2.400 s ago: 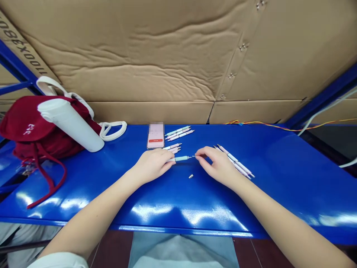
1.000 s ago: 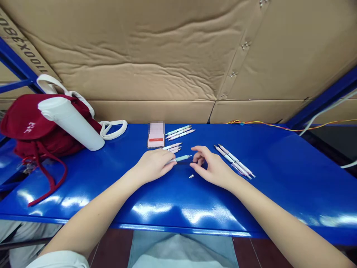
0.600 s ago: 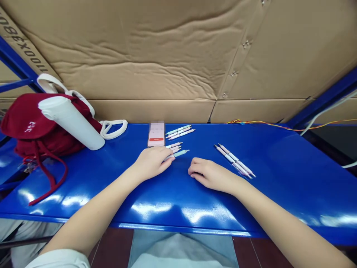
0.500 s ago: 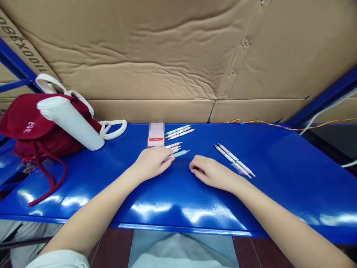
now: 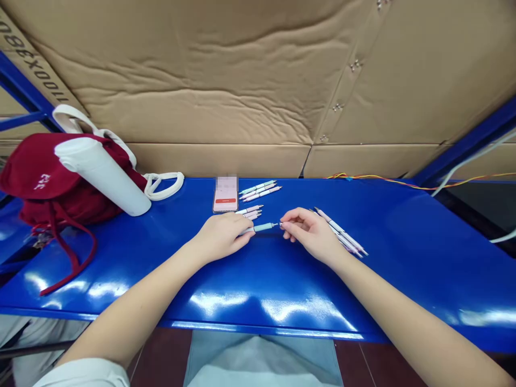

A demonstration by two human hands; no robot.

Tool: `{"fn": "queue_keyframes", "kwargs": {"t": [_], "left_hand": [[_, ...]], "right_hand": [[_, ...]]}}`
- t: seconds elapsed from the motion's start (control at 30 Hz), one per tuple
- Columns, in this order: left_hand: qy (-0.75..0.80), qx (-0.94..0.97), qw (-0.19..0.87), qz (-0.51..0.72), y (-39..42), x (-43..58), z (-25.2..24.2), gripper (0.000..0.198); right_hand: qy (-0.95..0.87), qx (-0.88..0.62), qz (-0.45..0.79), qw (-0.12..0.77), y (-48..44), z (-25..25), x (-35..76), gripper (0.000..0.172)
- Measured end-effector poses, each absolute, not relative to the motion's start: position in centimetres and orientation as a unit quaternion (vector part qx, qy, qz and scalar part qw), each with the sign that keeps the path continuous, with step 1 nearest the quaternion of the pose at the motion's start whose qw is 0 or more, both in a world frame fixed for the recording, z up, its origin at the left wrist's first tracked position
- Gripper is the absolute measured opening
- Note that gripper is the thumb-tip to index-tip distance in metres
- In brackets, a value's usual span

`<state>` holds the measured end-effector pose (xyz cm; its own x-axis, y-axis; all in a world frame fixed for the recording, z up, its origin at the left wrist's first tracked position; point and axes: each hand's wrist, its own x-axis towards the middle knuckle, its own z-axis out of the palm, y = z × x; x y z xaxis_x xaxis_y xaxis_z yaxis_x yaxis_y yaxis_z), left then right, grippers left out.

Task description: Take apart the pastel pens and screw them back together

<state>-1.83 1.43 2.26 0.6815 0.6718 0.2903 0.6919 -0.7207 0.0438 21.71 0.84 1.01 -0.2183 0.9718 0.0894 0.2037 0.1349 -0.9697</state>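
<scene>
My left hand is closed around a pen with a mint-green barrel, its narrow end pointing right. Facing that end, my right hand pinches a tiny shiny piece between thumb and index finger; its kind is too small to make out. A slight gap seems to separate piece and pen. Beyond my left fingers lie pale pink and white pens, partly hidden by the hand. More pens lie side by side to the right, partly behind my right hand.
A phone with a lit screen lies behind my left hand, beside several pens. At the left are a red bag and a white bottle on the blue table. Cardboard stands behind; wires run along the back.
My right hand has moved up and slightly right, bringing the tiny piece in line with the pen's end. The mint-green pen has shifted a little right and down, showing more barrel.
</scene>
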Motion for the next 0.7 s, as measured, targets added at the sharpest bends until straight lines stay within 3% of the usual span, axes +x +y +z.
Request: {"fn": "queue_keyframes", "kwargs": {"t": [0.7], "left_hand": [[-0.343,-0.929,0.024,-0.137,1.43,-1.72,2.04,0.026]], "right_hand": [[-0.688,-0.465,0.418,0.368,0.55,0.64,21.42,0.016]]}}
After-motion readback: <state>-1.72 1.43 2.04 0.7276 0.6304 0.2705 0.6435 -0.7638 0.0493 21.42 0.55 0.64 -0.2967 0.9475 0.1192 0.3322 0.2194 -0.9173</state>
